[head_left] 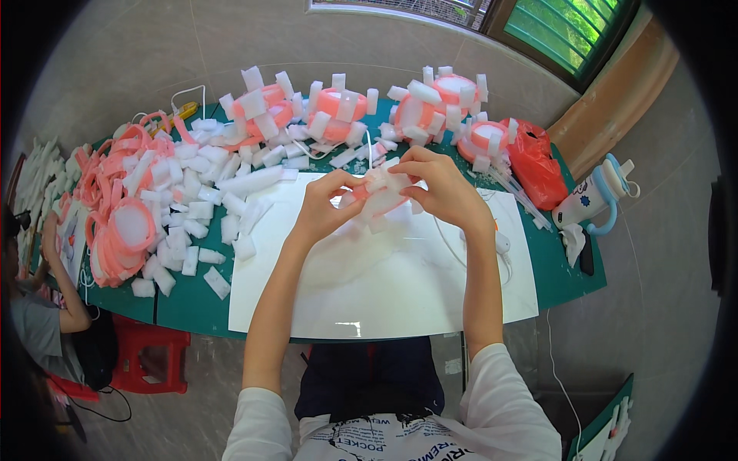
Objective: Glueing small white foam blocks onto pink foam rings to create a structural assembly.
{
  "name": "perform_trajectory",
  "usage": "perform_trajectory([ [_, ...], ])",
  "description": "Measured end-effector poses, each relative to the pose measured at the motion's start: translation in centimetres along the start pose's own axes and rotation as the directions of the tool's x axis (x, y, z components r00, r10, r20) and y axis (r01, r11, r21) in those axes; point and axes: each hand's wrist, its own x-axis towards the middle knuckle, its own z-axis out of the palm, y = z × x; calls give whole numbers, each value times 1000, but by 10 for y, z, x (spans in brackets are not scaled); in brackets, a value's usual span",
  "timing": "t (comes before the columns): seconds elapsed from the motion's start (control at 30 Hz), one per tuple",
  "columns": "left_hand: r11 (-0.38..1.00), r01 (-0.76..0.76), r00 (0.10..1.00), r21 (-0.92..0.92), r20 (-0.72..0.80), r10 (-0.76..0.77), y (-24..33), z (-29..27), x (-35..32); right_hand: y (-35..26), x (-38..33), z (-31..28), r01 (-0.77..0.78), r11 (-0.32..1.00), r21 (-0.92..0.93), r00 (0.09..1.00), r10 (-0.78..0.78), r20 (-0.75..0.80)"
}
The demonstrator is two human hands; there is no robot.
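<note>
Over the white board [384, 296], both my hands hold a small pink and white foam piece [384, 201] with white foam blocks on it. My left hand [329, 206] pinches its left side between thumb and fingers. My right hand [446, 188] grips its upper right side, fingers curled down onto it. The fingers partly hide the piece's shape. Left of my hands lies a heap of white foam blocks [192, 165]. Beyond them stand pink foam rings with white blocks attached, among them one ring [338, 105] at the back middle.
Pink foam rings [123, 238] are piled on the green table [192, 298] at left. A red plastic bag [538, 169], a bottle with a blue handle [580, 201] and a white corded device [501, 243] are at right. Far left, a co-worker's arm [68, 273] reaches in.
</note>
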Motion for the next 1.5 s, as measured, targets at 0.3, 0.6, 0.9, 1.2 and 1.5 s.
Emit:
perform_trajectory([
  [0.3,993,-84,996,84,-14,86,3,3,0,3,4,-3,-59,995,84,998,55,43],
  [0.6,940,-219,974,261,4,226,14,5,-1,5,-3,1,59,998,-25,997,-60,-44],
  [0.9,915,-269,961,300,23,275,21,8,-1,11,-5,-3,56,998,-22,998,-57,-28],
  [1.2,856,-325,942,402,54,332,25,8,-1,7,-5,-4,28,999,-16,999,-29,-19],
  [1.5,771,-381,918,510,112,380,24,6,-4,8,-4,-3,35,999,-15,999,-35,-18],
])
